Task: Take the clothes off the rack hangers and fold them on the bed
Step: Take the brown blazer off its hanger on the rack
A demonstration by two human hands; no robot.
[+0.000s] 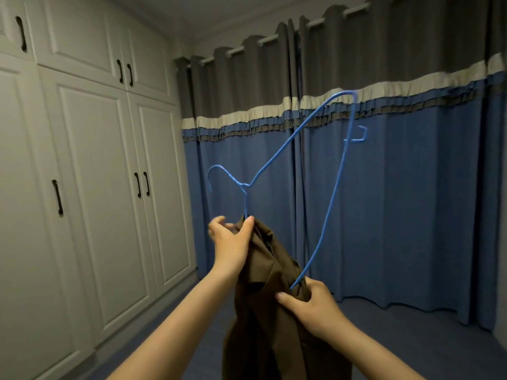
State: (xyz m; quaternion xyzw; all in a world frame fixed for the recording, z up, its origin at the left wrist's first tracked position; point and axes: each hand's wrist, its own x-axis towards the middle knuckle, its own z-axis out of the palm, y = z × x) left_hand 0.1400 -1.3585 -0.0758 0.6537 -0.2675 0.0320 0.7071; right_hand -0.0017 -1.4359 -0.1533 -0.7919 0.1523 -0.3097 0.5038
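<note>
A thin blue wire hanger is held tilted in front of me, its hook pointing left and one shoulder raised to the upper right. A dark brown garment hangs bunched from its lower end, mostly off the frame. My left hand grips the top of the brown cloth beside the hanger's lower wire. My right hand pinches the cloth where the hanger's long bar enters it. Neither the rack nor the bed is in view.
White wardrobe doors with black handles line the left wall. Grey and blue curtains cover the wall ahead and to the right. Blue floor spreads below, between them.
</note>
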